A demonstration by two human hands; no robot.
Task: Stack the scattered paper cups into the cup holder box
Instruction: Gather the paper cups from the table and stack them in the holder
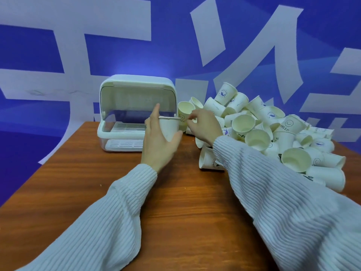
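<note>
Your left hand (158,139) sits at the centre of the frame, wrapped around an upright paper cup (169,128), thumb on its right side and forefinger raised above the rim; the cup is held just in front of the open mouth of the cup holder box (136,90). Your right hand (203,126) is just right of it, fingers pinched together at that cup's rim; whether they grip the rim or only touch it, I cannot tell. The box stands at centre left on the wooden desk (78,182), its curved lid lifted back, a slotted white tray (127,128) visible inside and a second slotted panel below it. The pile of paper cups (273,130) fills the right of the frame, heaped loosely, some on their sides, some mouth up, several printed with a smiley and "HELLO"; one cup (210,159) lies on its side just under your right sleeve (283,192). A blue and white wall (58,55) fills the background.
</note>
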